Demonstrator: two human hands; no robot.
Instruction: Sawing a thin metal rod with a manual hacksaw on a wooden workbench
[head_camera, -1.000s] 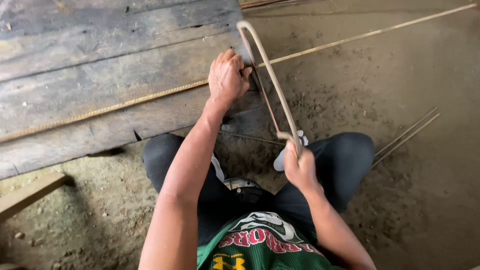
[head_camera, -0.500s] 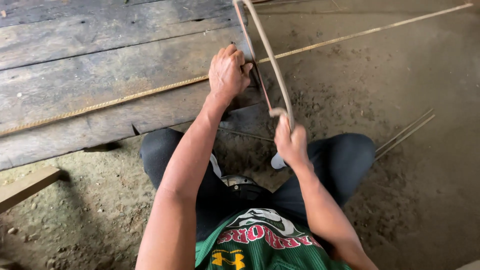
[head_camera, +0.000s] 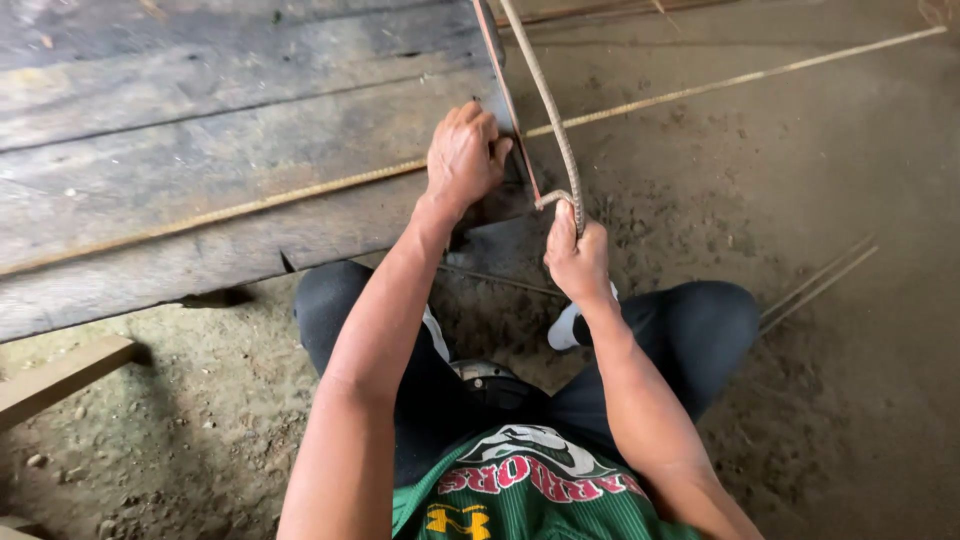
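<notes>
A thin steel rod (head_camera: 300, 195) lies across the wooden planks (head_camera: 200, 110), its length overhanging the dirt floor (head_camera: 820, 400), evidently so the board edge braces it against the hacksaw (head_camera: 540, 120). The left hand (head_camera: 462, 155) presses flat over the rod by the blade, fingers curled down. The right hand (head_camera: 578, 258) is closed tight around the saw's handle end.

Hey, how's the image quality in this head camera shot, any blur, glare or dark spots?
Head view: soft, even daylight, no glare; left hand and right hand reasonably sharp; the saw frame is cut off at the top edge; deep shadow under the planks; edges slightly wide-angle stretched.
</notes>
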